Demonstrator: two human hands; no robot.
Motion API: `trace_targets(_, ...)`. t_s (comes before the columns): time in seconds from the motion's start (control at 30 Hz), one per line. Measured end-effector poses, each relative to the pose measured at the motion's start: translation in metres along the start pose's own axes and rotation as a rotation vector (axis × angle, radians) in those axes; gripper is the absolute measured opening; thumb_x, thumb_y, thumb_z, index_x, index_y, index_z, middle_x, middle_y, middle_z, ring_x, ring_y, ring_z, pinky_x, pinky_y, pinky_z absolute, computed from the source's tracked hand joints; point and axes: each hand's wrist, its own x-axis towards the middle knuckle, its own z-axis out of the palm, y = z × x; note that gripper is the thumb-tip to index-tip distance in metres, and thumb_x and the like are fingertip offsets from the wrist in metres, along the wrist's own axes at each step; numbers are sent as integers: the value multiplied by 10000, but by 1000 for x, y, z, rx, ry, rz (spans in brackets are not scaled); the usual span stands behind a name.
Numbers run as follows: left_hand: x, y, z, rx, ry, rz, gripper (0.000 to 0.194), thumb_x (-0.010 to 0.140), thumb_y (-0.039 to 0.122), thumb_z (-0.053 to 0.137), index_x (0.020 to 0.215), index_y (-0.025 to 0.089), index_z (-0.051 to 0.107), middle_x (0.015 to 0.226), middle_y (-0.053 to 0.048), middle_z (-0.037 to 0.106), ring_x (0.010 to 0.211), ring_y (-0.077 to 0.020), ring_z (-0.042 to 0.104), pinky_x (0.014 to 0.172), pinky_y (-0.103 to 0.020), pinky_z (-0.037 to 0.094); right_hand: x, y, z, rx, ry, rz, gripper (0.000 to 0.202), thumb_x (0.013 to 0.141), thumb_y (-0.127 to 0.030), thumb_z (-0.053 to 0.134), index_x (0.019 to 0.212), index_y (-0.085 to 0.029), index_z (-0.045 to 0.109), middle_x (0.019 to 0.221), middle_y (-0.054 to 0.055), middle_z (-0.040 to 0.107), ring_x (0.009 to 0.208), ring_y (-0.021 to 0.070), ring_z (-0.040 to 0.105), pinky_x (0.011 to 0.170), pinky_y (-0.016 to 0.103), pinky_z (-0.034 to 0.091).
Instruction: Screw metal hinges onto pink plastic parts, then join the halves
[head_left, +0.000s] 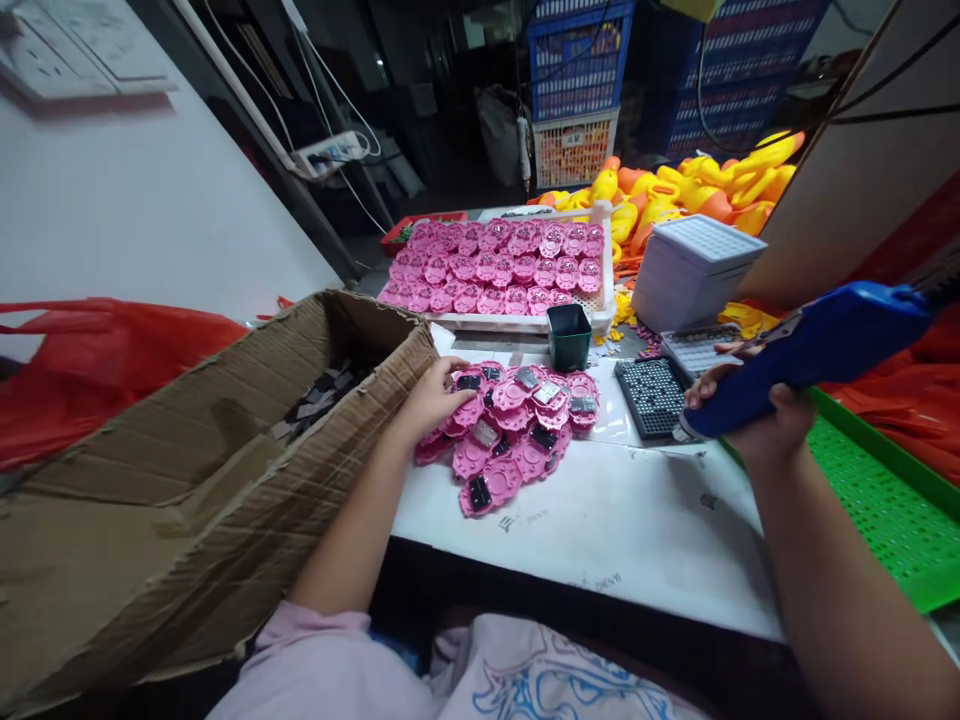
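While your right hand (772,420) is wrapped around the blue power driver (817,350), its nose points down beside the black perforated tray (651,395); contact with the tray cannot be confirmed. Your left hand (435,402) rests at the left edge of the pile of pink parts (499,482), thumb spread from the fingers; whether it grips a part, you cannot tell from this view. The pile lies on the white work sheet (600,520), between the cardboard box (375,390) and the black perforated tray.

CAUTION: The pink parts overlap loosely. A sideways push by your left hand could make the upper ones slide. If they slide backward, they could strike the dark green cup (568,340) just behind them. A low swing of the driver could knock the black perforated tray and scatter the small pieces in it.

Count: one driver, one black perforated tray, one dark green cup, one cardboard box, one green tray (870,520). At least eight rectangular inserts show on the pile; overlap prevents an exact count of its parts. Behind, one white crate (487,322) holds three rows of pink parts.
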Motion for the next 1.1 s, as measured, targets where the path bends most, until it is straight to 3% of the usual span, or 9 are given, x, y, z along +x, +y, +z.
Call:
trace_targets(0.2,-1,-11,0,-12,-47,28,465,663,281,688,1110,175,617,935,-39,650,876,-205,596,854,-348,452,-1,0,-4,-19,-4,8,372,602,-476,630,897,-253,584,611,25,613,545,224,556,528,381,463)
trace_targets(0.37,-17,-28,-6,-65,45,15,418,751,360,618,1112,150,606,1024,-82,659,915,-204,613,860,-352,468,0,-1,-5,-32,1,-8,353,604,-469,628,880,-250,604,615,23,612,549,214,555,529,370,462)
trace_targets(0.5,-42,-29,-2,-70,132,37,364,777,380,601,1050,140,623,1029,-103,668,912,-208,624,840,-344,491,-1,-2,-1,-29,3,-4,369,606,-479,646,895,-255,602,620,23,614,556,215,554,523,368,467)
trace_targets(0.67,-73,-9,9,-2,295,138,269,813,340,583,1008,159,619,971,-92,640,941,-211,598,861,-363,482,-3,-1,3,-24,-2,19,454,626,-480,680,1019,-280,573,665,9,612,586,203,558,548,354,480)
trace_targets(0.77,-82,8,17,37,326,244,187,810,279,605,970,185,624,934,-59,615,903,-185,590,871,-354,469,-2,2,1,-32,-4,27,470,634,-494,672,1029,-261,567,661,1,595,583,203,562,566,370,492)
trace_targets(0.97,-81,39,35,35,288,394,121,790,241,647,901,201,623,832,-23,617,833,-168,594,803,-325,490,-1,4,-3,-27,4,25,406,646,-476,668,961,-244,561,679,2,583,594,205,576,566,378,505)
trace_targets(1.1,-92,54,60,-57,61,479,110,847,218,573,744,187,593,703,-16,604,678,-145,577,630,-275,483,-1,2,-1,-12,23,24,443,636,-466,677,1001,-254,542,670,-5,581,587,207,587,558,381,513)
